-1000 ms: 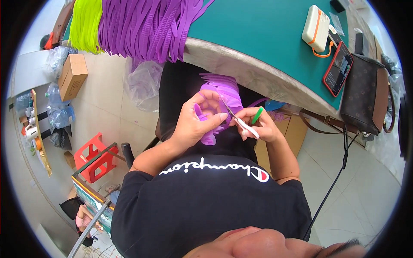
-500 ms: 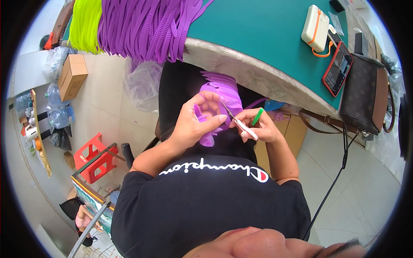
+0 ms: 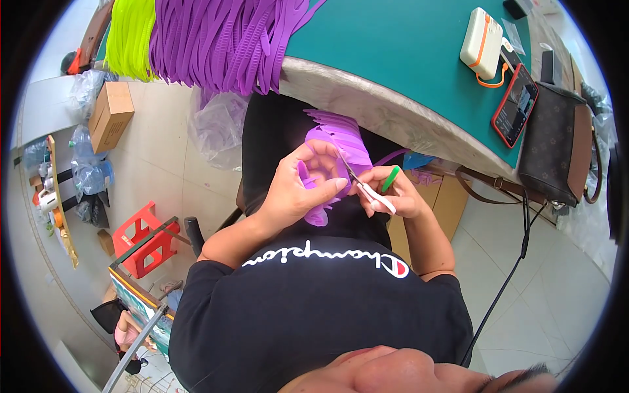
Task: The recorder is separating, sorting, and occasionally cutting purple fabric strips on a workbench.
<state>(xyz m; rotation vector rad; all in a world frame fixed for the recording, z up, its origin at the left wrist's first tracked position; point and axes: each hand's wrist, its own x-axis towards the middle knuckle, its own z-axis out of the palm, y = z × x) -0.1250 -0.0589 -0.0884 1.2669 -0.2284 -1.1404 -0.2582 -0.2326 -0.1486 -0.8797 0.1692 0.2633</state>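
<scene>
My left hand is curled around a lilac-purple rubbery strip, with the thumb pressed toward the fingers. The strip's end hangs below the palm. In my right hand is a pair of scissors, with one white handle and one green. Their blades point away from me and to the left, lying against the purple material beside my left fingertips. Whether the blade tips are parted is too small to tell. A bundle of lilac strips rests across my lap just beyond both hands.
On the green-topped table lie purple strips and lime strips, hanging over its edge. A power bank, a phone and a brown bag are at the right. A red stool stands left.
The scissors have shifted slightly to the right, and my left fingers have moved a little with the purple strip. Both hands stay in nearly the same place.
</scene>
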